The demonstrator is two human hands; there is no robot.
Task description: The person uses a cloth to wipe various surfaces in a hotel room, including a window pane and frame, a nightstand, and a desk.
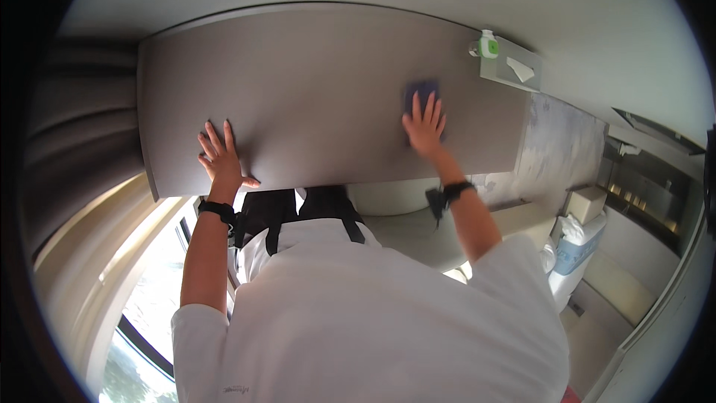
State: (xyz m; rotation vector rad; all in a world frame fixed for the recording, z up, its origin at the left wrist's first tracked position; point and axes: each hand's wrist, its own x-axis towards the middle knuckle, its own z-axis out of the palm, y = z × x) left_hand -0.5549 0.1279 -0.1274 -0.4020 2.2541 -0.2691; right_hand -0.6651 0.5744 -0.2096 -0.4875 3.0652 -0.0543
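Note:
Slightly blurred, my right hand [425, 127] presses a dark blue cloth [411, 94] down on the grey-brown tabletop [313, 89]. The cloth shows past the fingertips and at the side of the hand; the rest of it is hidden under my palm. Toward the table's left end, near the front edge, my left hand [222, 160] lies flat on the bare surface with its fingers spread and thumb out to the side. Nothing is in that hand. Dark bands with small devices are strapped to both my wrists.
A white and green bottle [488, 45] and a pale tissue box [509, 67] stand at the table's far right corner. A light upholstered chair [403, 227] is by the front edge. Curtains [104, 254] hang beside a window at left. Shelving and white packages [576, 242] are at right.

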